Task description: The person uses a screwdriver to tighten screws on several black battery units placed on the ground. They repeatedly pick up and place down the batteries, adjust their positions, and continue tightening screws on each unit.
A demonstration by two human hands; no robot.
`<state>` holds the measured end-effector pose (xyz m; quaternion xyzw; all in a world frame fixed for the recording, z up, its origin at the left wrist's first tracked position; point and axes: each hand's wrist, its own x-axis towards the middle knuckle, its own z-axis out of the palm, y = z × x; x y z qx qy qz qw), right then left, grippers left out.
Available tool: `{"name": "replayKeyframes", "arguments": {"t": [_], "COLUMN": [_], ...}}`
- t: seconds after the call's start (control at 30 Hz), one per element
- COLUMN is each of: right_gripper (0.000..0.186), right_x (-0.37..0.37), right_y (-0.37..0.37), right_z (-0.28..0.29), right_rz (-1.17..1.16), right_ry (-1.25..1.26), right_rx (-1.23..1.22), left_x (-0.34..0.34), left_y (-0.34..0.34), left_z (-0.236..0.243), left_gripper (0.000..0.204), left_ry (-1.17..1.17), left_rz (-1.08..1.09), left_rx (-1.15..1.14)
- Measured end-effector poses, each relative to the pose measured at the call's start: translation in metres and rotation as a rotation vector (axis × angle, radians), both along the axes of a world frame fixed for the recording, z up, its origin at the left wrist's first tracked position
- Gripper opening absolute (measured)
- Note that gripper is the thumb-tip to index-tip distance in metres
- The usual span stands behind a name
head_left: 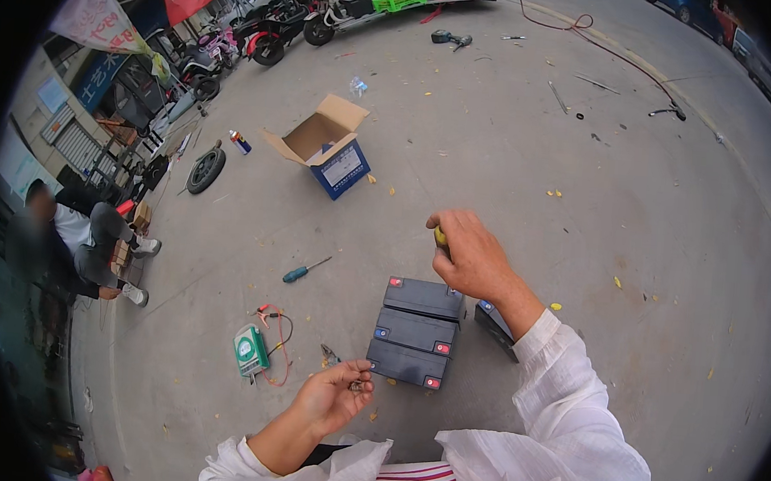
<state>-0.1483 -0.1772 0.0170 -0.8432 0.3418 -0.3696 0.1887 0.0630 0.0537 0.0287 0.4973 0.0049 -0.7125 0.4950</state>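
Observation:
Three dark grey block batteries [415, 330] lie side by side on the pavement in front of me, with red and blue terminal corners. A fourth battery [494, 324] is partly hidden by my right forearm. My left hand [329, 402] is closed around small metal pieces [357, 385], too small to name, its fingertips by the nearest battery's left corner. Beyond the batteries, my right hand [474, 256] is closed on a yellow object [441, 237]; only a bit of it shows, so its kind is hidden. Pliers [330, 355] lie just left of the batteries.
A green tester [251, 351] with red and black clip leads and a screwdriver [305, 271] lie at left. Farther off are an open cardboard box [344, 168], a wheel [206, 171], a spray can [240, 143], a power tool [450, 39] and parked scooters [270, 40]. A person [90, 242] sits at far left.

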Motion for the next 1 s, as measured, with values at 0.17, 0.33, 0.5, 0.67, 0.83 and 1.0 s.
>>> {"name": "replayKeyframes", "arguments": {"t": [0.17, 0.33, 0.5, 0.67, 0.83, 1.0], "right_gripper": [0.028, 0.030, 0.034, 0.030, 0.033, 0.029], "right_x": [0.001, -0.001, 0.001, 0.003, 0.005, 0.005], "right_y": [0.004, -0.005, 0.000, -0.009, 0.002, -0.013], "right_z": [0.010, -0.004, 0.001, -0.010, -0.011, -0.021], "right_rz": [-0.093, 0.028, -0.092, 0.012, -0.106, 0.056], "right_ry": [0.055, -0.027, -0.022, -0.068, -0.022, -0.071], "right_rx": [0.185, -0.079, 0.047, 0.016, -0.064, -0.140], "left_x": [0.005, 0.003, 0.005, 0.006, 0.006, 0.006], "left_y": [-0.001, 0.000, 0.002, 0.007, 0.006, 0.007], "left_z": [-0.008, -0.002, -0.001, 0.010, 0.011, 0.013], "left_gripper": [0.018, 0.021, 0.017, 0.017, 0.019, 0.019], "left_ry": [-0.048, -0.032, -0.034, -0.072, -0.109, -0.110], "left_rz": [-0.013, -0.063, -0.049, -0.049, -0.010, -0.038], "left_rx": [0.003, -0.032, -0.044, -0.062, -0.072, -0.082]}}
